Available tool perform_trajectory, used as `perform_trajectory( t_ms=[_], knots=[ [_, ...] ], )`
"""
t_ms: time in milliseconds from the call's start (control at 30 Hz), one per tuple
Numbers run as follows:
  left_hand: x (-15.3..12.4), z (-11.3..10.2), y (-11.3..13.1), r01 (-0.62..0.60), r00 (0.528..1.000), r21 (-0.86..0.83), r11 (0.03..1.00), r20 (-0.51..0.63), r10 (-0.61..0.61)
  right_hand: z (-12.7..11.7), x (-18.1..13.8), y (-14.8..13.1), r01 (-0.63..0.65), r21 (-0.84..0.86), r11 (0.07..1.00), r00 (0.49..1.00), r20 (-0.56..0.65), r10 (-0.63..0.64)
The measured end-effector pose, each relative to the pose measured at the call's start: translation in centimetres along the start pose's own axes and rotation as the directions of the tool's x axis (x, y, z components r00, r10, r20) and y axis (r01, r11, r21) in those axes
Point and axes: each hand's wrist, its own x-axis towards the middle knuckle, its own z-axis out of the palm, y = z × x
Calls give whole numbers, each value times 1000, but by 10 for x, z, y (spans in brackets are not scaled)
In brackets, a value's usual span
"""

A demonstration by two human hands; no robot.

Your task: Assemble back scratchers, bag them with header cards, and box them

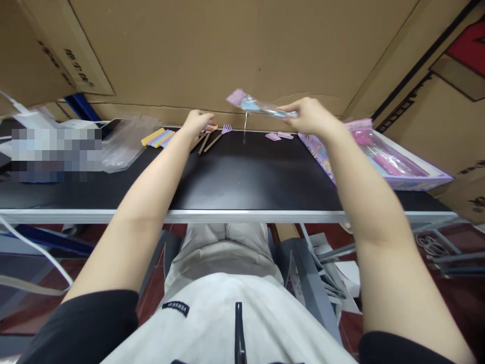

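My right hand (308,115) is raised above the far edge of the black table (242,177), its fingers pinched on one end of a clear plastic packet (252,104) with a pink header and something blue inside. My left hand (195,124) rests on the tabletop at the back, fingers curled over a small stick tool with an orange head (210,128). A similar stick with a purple hand-shaped head (222,134) lies just right of it. A row of pastel sticks (159,137), yellow, purple and blue, lies to the left of my left hand.
An open pink and purple box (382,159) with pink items sits at the table's right. Small pink cards (278,136) lie near it. A heap of clear plastic bags (125,141) lies at the left. Cardboard boxes (242,50) wall the back and right.
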Motion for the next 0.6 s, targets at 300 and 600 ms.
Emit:
perform_trajectory(
  t_ms=[300,600],
  knots=[
    [-11,-28,-20,-162,982,155,975,-75,175,-49,-78,126,-703,-184,687,709,-257,656],
    [-9,-34,-37,-185,982,254,949,4,190,-37,-103,191,-876,-109,469,481,-240,843]
  ],
)
